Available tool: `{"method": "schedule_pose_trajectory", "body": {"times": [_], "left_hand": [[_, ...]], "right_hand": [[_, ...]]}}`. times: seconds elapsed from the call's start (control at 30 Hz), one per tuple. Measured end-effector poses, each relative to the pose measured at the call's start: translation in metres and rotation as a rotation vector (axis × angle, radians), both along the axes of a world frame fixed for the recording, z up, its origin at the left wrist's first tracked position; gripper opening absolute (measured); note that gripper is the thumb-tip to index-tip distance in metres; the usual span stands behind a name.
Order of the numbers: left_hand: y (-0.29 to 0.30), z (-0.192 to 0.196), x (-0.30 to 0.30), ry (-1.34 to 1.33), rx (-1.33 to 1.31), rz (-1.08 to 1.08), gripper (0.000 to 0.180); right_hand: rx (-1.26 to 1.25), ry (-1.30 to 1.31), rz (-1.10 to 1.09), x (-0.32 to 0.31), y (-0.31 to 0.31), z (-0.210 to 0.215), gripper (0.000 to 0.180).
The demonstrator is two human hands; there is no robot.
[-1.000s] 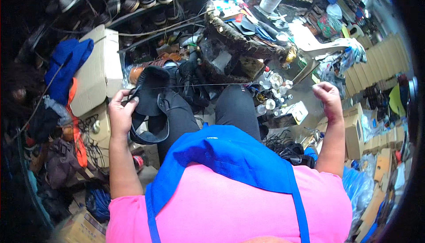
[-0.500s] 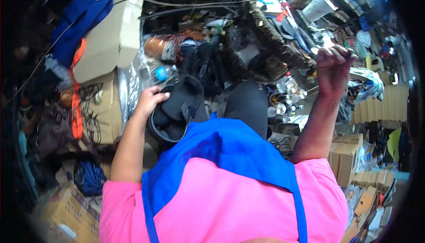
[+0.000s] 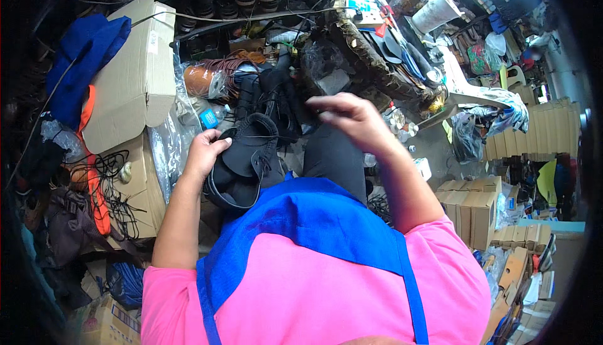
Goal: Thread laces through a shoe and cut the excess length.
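Note:
My left hand [image 3: 206, 153] grips the edge of a black lace-up shoe [image 3: 242, 160], with the thumb on top of the rim. The shoe rests at my lap, its wide padded opening toward me and a thin black lace along its right side. My right hand [image 3: 352, 118] hovers over my right thigh, to the right of the shoe and apart from it. Its fingers are stretched out, with a gap above the thumb, and I see nothing between them. Beyond the shoe lie black boots [image 3: 276, 91]. A blue apron [image 3: 314, 213] covers my lap.
A worn round-edged stand [image 3: 370, 43] holding tools is ahead to the right. Cardboard [image 3: 129, 75] and a tangle of black laces [image 3: 122, 188] lie left. A spool of brown cord [image 3: 232, 72] sits ahead; boxes [image 3: 474, 213] stand right.
My right hand has come down and leftward from high on the right to over my thigh, its fingers straightening. The left hand keeps hold of the shoe. The view has shifted slightly.

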State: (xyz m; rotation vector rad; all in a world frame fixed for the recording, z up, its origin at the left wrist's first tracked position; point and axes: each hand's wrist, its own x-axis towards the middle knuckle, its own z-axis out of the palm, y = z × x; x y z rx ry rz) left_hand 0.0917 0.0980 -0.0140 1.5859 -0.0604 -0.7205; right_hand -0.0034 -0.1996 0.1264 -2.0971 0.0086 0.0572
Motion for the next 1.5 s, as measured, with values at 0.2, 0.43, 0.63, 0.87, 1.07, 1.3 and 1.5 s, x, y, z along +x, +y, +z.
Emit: {"method": "schedule_pose_trajectory", "body": {"times": [0.2, 0.43, 0.63, 0.87, 1.07, 1.3, 1.5], "left_hand": [[-0.001, -0.005, -0.001, 0.06, 0.006, 0.005, 0.015], [0.005, -0.004, 0.005, 0.011, 0.067, -0.079, 0.026], [0.003, 0.004, 0.004, 0.157, 0.017, -0.041, 0.017], [0.001, 0.009, -0.002, 0.183, -0.081, 0.031, 0.01], [0.001, 0.009, -0.002, 0.184, -0.072, 0.022, 0.012], [-0.001, 0.011, -0.004, 0.201, -0.105, 0.05, 0.013], [-0.001, 0.011, -0.005, 0.191, -0.097, 0.054, 0.013]], "right_hand": [[-0.218, -0.308, 0.266, 0.027, 0.045, -0.04, 0.016], [-0.324, -0.158, 0.358, 0.037, 0.071, -0.064, 0.033], [-0.398, -0.07, 0.333, 0.036, 0.075, -0.086, 0.023], [-0.526, -0.148, 0.331, 0.034, 0.084, -0.091, 0.019], [-0.662, -0.215, 0.366, 0.035, 0.093, -0.087, 0.012], [-0.692, -0.183, 0.362, 0.035, 0.094, -0.087, 0.012], [-0.715, -0.187, 0.359, 0.033, 0.095, -0.088, 0.011]]}}
